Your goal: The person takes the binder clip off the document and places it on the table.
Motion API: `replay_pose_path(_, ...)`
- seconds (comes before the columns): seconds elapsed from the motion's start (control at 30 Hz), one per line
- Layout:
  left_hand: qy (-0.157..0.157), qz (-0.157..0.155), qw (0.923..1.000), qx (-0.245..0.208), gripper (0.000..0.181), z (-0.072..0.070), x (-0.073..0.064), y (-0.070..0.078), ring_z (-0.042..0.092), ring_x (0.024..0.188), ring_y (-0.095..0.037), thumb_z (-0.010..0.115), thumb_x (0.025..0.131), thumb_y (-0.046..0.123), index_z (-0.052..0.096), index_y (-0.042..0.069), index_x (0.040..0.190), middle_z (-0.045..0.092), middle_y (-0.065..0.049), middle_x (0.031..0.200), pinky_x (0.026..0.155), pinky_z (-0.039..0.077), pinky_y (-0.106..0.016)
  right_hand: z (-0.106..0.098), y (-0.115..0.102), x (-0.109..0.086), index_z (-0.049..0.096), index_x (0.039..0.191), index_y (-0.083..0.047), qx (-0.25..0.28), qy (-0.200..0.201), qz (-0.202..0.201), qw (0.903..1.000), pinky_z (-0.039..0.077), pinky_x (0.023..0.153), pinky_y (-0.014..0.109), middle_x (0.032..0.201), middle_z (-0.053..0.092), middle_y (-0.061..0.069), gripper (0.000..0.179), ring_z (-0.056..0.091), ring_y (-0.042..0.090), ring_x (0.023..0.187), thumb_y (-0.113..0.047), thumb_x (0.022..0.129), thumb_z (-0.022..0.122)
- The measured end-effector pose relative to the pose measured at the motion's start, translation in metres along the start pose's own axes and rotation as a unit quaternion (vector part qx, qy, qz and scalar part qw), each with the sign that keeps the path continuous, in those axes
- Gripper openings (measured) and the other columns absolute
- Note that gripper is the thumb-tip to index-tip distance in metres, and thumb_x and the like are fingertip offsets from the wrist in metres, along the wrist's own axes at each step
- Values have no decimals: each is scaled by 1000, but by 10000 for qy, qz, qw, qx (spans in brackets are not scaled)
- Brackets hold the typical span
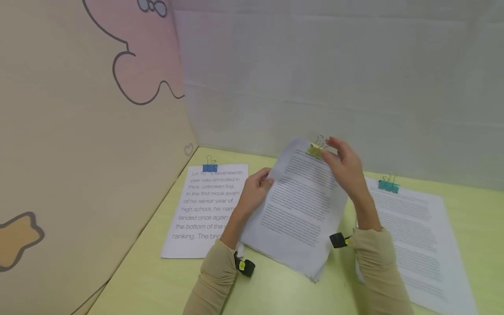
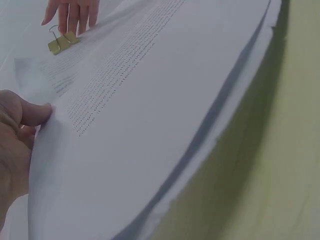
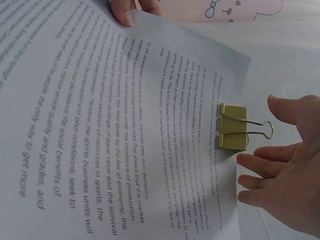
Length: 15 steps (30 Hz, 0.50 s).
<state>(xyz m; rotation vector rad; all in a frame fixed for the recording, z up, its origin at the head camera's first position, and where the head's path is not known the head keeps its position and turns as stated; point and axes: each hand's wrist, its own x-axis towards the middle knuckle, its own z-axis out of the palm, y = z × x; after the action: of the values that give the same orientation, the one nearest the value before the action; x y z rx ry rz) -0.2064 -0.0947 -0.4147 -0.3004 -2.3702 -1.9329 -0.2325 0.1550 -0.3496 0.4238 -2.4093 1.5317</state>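
Note:
My left hand (image 1: 253,192) pinches the left edge of a stack of printed sheets (image 1: 295,210), thumb on the front. The stack is raised off the table and tilted, its lower sheets fanning slightly apart in the left wrist view. A yellow binder clip (image 3: 233,127) grips the top edge of the stack, its wire handles standing up from the paper. Beside that clip is my right hand (image 3: 287,165), fingers extended and thumb spread away from them. The right fingertips come right up to the sheet's top edge, next to the clip.
On the left lies a large-print stack (image 1: 204,210) with a blue binder clip (image 1: 210,168). To the right rests another printed stack (image 1: 417,245) under a teal binder clip (image 1: 388,186). The pale green table (image 1: 287,293) meets a white back wall (image 1: 334,78) and a decorated left wall (image 1: 78,144).

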Motion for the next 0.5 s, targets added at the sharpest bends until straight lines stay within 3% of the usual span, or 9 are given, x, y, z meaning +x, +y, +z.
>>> replay_pose_path(0.17, -181, 42, 9998, -87, 28, 2, 0, 1, 66, 66, -18, 53, 105, 4, 69, 5, 128, 73, -17, 104, 57, 54, -29, -2, 1, 0, 42, 153, 6, -259, 44, -159, 9995, 26, 122, 53, 152, 50, 23, 55, 33, 36, 151, -18, 106, 60)
replay_pose_path(0.37, -62, 52, 9998, 168, 29, 2, 0, 4, 64, 65, -17, 53, 105, 6, 69, 8, 129, 73, -13, 100, 56, 52, -28, -8, 3, 0, 44, 150, 8, 222, -16, -206, 9995, 32, 120, 45, 145, 56, 25, 53, 43, 36, 144, -12, 105, 62)
replay_pose_path(0.5, 12, -19, 9995, 307, 31, 0, 1, 3, 64, 66, -18, 53, 105, 7, 68, 8, 131, 73, -12, 100, 56, 52, -29, -13, 5, -2, 50, 146, 5, 238, -218, -188, 9993, 42, 111, 26, 135, 62, 23, 49, 58, 24, 128, -11, 102, 66)
